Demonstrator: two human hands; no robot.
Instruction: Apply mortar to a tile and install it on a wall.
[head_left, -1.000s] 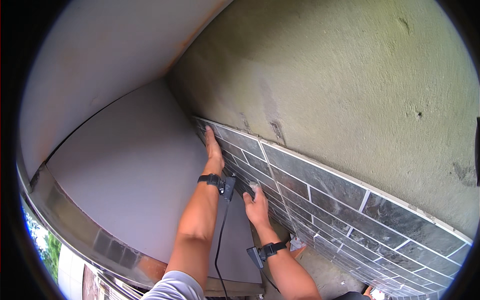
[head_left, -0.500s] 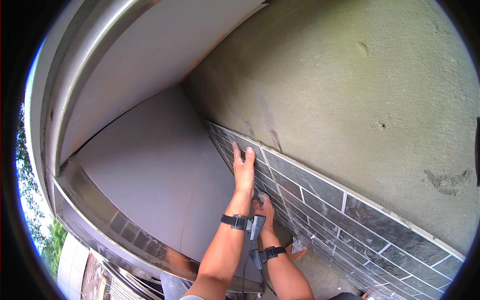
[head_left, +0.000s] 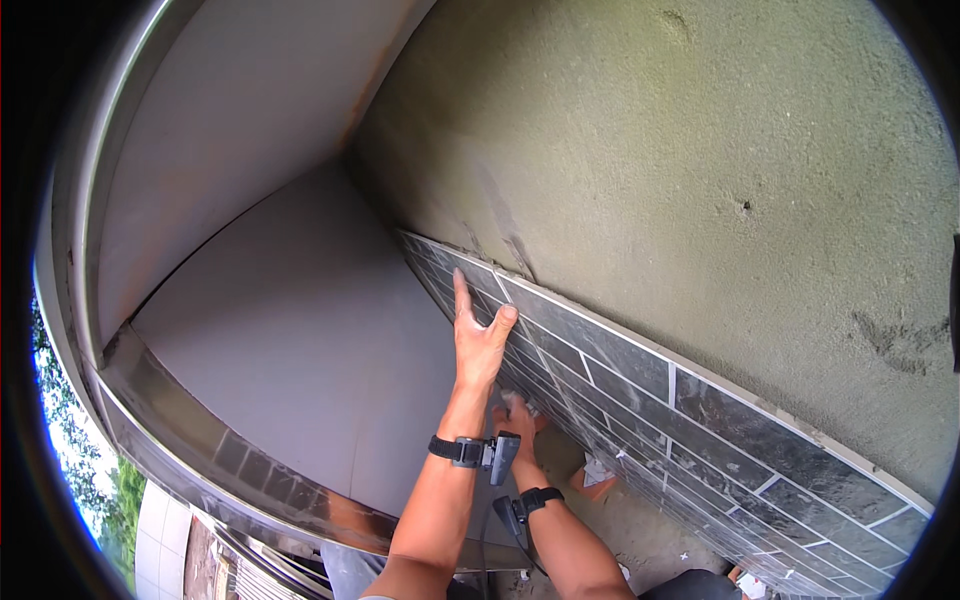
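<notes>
Dark grey wall tiles [head_left: 629, 371] with a pale brick-joint pattern cover the lower part of the wall. My left hand [head_left: 482, 340] is at the narrower tile [head_left: 445, 262] by the inner corner. Its fingers are stretched out and the thumb spread, with nothing held. The index fingertip lies against the tile face near its upper edge. Lower down, my right hand [head_left: 514, 425] is close to the bottom of the tiles, partly covered by the left wrist's strapped device [head_left: 500, 458]. Its fingers are hard to make out, as is anything in them.
Bare greenish plaster [head_left: 680, 180] rises above the tiles. A smooth grey panel [head_left: 290, 330] closes the left side, with a metal-edged ledge [head_left: 240, 455] along it. Below, a reddish brick piece [head_left: 594, 482] and small white bits lie on the floor.
My left hand's thumb has come away from the tile face, and the fingers are spread wider. The right hand has drawn slightly down and left. The whole view has shifted a little.
</notes>
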